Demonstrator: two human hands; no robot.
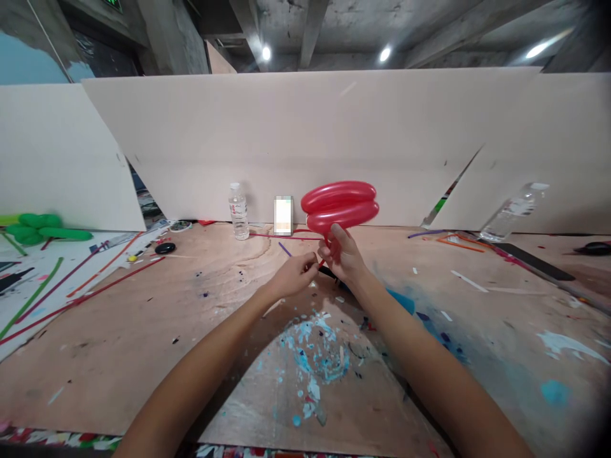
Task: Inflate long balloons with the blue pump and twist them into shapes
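A red twisting balloon (340, 197), inflated and folded into long loops lying side by side, is held up above the table. My right hand (342, 254) grips it from below, fingers closed round its narrow lower end with the thumb up. Just left of it, my left hand (298, 275) is closed in a pinch on the thin red tail hanging from the balloon. The fingers partly cover the tail and the knot area. On the table behind the hands lies a dark object (327, 272), mostly hidden by my right hand and forearm.
A water bottle (239, 213) and a bright-screened phone (283, 215) stand by the white board (296, 140). Another bottle (518, 211) leans at the right. Green balloons (45, 229) and several uninflated strips lie left. Blue paint and scraps mark the wooden table (200, 356).
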